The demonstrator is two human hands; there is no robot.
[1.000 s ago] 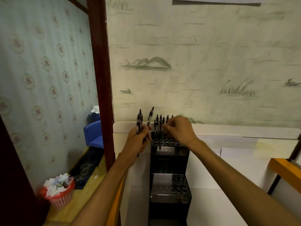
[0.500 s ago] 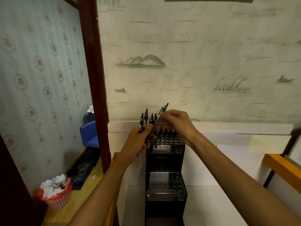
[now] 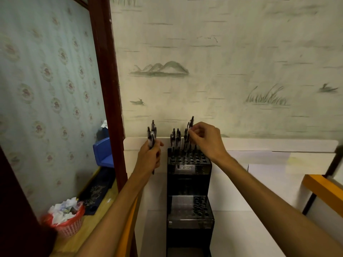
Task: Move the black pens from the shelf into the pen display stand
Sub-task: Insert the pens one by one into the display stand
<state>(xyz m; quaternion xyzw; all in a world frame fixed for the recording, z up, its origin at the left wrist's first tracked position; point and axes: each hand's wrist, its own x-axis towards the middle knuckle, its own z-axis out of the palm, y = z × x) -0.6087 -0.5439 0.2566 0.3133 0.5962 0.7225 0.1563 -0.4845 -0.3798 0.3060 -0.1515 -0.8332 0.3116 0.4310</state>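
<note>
A black tiered pen display stand rises in the middle of the white shelf. Several black pens stand upright in the back holes of its top tier. My left hand grips a small bundle of black pens just left of the stand. My right hand pinches one black pen near its top, holding it nearly upright over the top tier's back rows. The lower tier shows open holes with no pens in them.
The white shelf runs right along the painted wall. A dark red door post stands left of it. A red basket of paper scraps and a blue box sit on the floor at left. An orange rail lies right.
My right hand took one pen from the bundle in my left hand and carried it right, over the stand's top tier. My left hand drew slightly left with the remaining pens.
</note>
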